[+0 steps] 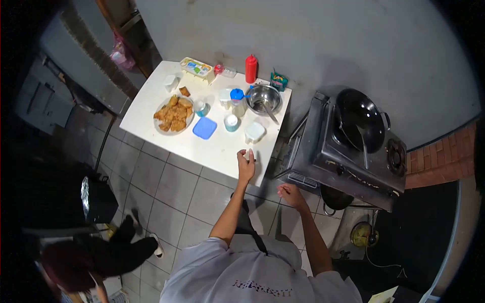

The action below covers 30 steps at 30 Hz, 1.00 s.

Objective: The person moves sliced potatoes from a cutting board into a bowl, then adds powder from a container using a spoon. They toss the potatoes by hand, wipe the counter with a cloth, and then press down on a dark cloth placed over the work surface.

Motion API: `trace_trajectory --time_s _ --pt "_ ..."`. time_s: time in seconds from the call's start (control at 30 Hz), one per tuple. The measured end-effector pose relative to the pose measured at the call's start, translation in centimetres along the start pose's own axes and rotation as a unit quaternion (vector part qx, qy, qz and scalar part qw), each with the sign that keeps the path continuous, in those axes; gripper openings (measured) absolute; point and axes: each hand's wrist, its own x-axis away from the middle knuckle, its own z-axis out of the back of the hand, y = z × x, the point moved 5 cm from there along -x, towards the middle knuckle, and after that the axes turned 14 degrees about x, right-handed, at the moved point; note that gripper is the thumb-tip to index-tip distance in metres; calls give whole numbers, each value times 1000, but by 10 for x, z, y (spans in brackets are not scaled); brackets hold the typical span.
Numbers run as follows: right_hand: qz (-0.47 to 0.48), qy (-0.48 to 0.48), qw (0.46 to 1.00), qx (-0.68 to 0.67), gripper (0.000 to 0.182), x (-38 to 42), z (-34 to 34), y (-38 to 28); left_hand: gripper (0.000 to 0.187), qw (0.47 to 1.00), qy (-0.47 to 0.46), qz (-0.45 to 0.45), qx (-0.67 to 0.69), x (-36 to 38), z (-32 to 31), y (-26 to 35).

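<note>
My left hand (246,165) is over the front right part of the white table (222,159), its thumb and fingers apart. No held thing shows in it. Just beyond the fingertips stands a white lidded container (254,132). My right hand (291,195) hangs in the air between the table and the stove, loosely curled with gaps between the fingers and nothing visible in it. Farther up the table are a small tub of white contents (232,122), a blue-capped bottle (237,103), a blue lid (204,128) and a metal bowl (263,99) with a utensil in it.
A plate of fried food (173,116), a red squeeze bottle (251,69) and an egg carton (197,69) are on the table. At right a wok (359,121) sits on a gas stove (348,166). Another person (96,257) is at lower left.
</note>
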Motion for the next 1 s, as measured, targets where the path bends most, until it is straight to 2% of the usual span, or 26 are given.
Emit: trace_trajectory --time_s 0.03,0.13,0.17,0.27,0.3,0.37,0.4,0.47,0.5,0.57,0.6,0.67,0.7,0.73,0.77,0.8,0.83,0.87,0.93,0.97,1.0 --pt "-15 7 1000 14 19 -11 -4 -3 55 999 26 -21 -24 -24 2 -14" --pt "-31 40 998 44 21 -43 -9 -8 55 996 -6 -33 -89 -70 -4 -43" --pt "-53 55 997 33 20 -53 -7 -10 50 994 -27 25 -105 -76 -5 -53" --pt "-97 92 991 6 19 -80 1 -14 45 986 -74 45 -145 -83 -14 -66" --pt "-95 117 989 9 19 -87 6 -15 45 985 -80 47 -145 -84 -18 -59" --pt "-97 136 986 15 18 -99 13 -16 40 996 -31 71 -34 -77 -16 -52" --pt "-93 149 984 11 18 -107 17 -18 40 996 -29 74 -34 -76 -16 -63" --pt "-81 177 981 1 17 -125 22 -25 35 998 -63 1 -13 -81 -19 -75" --pt "-81 175 981 0 17 -133 23 -34 35 998 -61 1 -15 -80 -21 -58" --pt "-50 184 979 78 16 -153 28 -57 32 983 -93 156 16 -77 -31 -42" --pt "-51 181 979 77 16 -166 26 -65 32 983 -91 158 15 -81 -33 -46" --pt "31 189 967 169 18 -186 17 -85 30 981 -101 164 15 -78 -37 -60" --pt "30 184 968 169 18 -197 11 -88 25 996 -91 -18 -16 -77 -35 -60" --pt "82 177 960 202 23 -211 4 -99 25 996 -86 -19 -17 -76 -34 -76" --pt "133 168 949 231 29 -221 -5 -109 22 992 -99 -83 -9 -72 -34 -66" --pt "136 161 951 225 29 -229 -13 -117 22 983 -111 -145 -5 -67 -27 -54" --pt "147 164 940 260 38 -236 -23 -128 27 983 -162 -72 -40 -63 -17 -54" --pt "159 166 928 293 46 -242 -33 -137 23 977 -182 100 48 -55 -4 -63" --pt "143 124 922 337 60 -265 -45 -142 25 966 -140 199 87 -43 15 -48" --pt "142 111 922 342 63 -277 -49 -138 25 968 -132 195 82 -38 32 -40" --pt "140 98 922 348 66 -290 -55 -129 32 967 -167 190 33 -31 50 -35"
